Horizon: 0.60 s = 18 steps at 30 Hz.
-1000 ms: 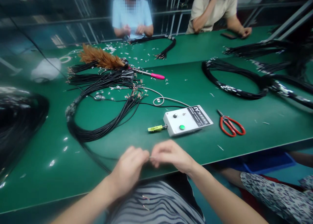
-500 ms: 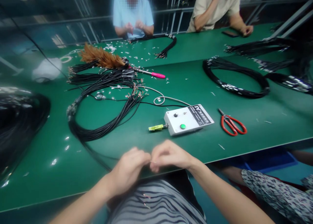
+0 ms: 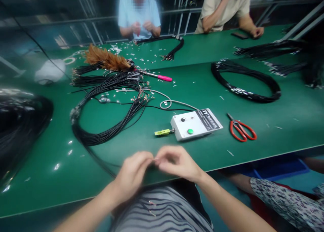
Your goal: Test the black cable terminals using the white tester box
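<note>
At the table's near edge, my left hand (image 3: 133,171) is closed in a pinch on a black cable (image 3: 111,165) that runs in from the left. Fingertips of my right hand (image 3: 177,162) meet it, closed on the cable's thin wire end (image 3: 155,160); the fingers partly hide it. Beyond my left hand lies a loop of black cables (image 3: 108,135) with bare copper ends. Just past both hands sits a white control box (image 3: 186,125) with a green button, a black knob and a yellow-green clip (image 3: 162,132) at its left side. Stripped cable ends (image 3: 152,207) show over my lap.
Red-handled cutters (image 3: 243,131) lie right of the box. A black cable coil (image 3: 246,92) is farther right, a brown duster (image 3: 106,58) farther left. More cables (image 3: 22,131) lie at the left edge. Two people (image 3: 139,18) sit opposite; patterned clothing (image 3: 286,198) shows at right.
My hands have shifted slightly left and up, and the right fingers have changed their pinch at the wire end. The view has moved a little; the things on the table stay put.
</note>
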Tool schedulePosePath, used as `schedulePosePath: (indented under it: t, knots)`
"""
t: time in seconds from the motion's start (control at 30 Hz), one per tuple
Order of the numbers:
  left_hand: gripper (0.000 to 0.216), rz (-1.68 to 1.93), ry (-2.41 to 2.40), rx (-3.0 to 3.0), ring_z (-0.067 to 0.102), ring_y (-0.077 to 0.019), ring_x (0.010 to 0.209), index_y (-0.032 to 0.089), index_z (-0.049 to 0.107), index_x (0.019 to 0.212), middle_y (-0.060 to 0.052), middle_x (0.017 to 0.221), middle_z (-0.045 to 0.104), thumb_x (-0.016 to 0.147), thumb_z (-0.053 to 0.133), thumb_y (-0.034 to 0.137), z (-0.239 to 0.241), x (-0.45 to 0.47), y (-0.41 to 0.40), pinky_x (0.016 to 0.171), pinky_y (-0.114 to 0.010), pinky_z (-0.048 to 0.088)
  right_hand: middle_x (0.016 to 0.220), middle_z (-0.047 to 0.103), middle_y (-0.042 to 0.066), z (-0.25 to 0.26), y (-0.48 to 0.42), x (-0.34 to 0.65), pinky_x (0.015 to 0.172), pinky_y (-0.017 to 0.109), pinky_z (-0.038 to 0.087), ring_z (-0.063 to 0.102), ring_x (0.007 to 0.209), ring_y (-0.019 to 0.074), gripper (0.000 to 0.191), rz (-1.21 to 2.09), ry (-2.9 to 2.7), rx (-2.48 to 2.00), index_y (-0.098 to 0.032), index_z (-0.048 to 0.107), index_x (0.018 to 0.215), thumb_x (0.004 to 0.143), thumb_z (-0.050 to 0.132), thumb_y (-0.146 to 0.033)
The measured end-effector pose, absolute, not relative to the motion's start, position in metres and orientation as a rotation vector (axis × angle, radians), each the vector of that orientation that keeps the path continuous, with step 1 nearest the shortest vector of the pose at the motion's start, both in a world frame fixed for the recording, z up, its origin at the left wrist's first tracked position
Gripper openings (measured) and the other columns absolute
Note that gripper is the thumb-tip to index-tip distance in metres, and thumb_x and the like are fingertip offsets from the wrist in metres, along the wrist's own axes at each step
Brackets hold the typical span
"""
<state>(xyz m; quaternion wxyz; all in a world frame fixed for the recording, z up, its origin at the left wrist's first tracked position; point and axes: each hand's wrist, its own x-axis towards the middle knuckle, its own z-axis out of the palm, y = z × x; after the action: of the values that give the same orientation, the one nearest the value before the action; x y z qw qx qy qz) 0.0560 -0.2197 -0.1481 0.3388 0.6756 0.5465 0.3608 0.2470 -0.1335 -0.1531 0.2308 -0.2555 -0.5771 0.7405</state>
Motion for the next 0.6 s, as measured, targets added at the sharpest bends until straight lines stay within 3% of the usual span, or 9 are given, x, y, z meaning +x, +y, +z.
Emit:
schedulePosePath:
  t: [0.2,0.47,0.6]
  knots:
    - [0.018,0.983,1.492,1.662,0.054,-0.0111,0.069,0.019,0.059,0.092,0.000,0.079,0.059,0.101,0.043,0.019,-0.151,0.062,-0.220,0.065,-0.021,0.042,0.074,0.069,0.003,-0.147,-0.142,0.238,0.065,0.027,0.049,0.060,0.067,0.0131,0.013,1.701,-1.619,-0.849,-0.016,0.073,0.081,0.079,0.074,-0.029]
    - [0.023,1.007,1.558,1.471,0.046,-0.0111,0.061,0.019,0.058,0.087,0.003,0.067,0.051,0.102,0.041,0.027,-0.150,0.065,-0.219,0.059,-0.022,0.038,0.072,0.070,0.001,-0.159,-0.148,0.223,0.060,0.027,0.052,0.063,0.058,0.0128,0.019,1.737,-1.386,-0.930,-0.017,0.072,0.079,0.078,0.076,-0.035]
    - [0.021,1.089,1.584,1.345,0.044,-0.0107,0.060,0.019,0.058,0.093,0.004,0.067,0.049,0.101,0.042,0.028,-0.156,0.068,-0.221,0.056,-0.021,0.037,0.061,0.060,-0.003,-0.161,-0.157,0.214,0.046,0.021,0.040,0.050,0.048,0.0082,0.021,1.724,-1.318,-1.011,-0.017,0.068,0.077,0.078,0.075,-0.037]
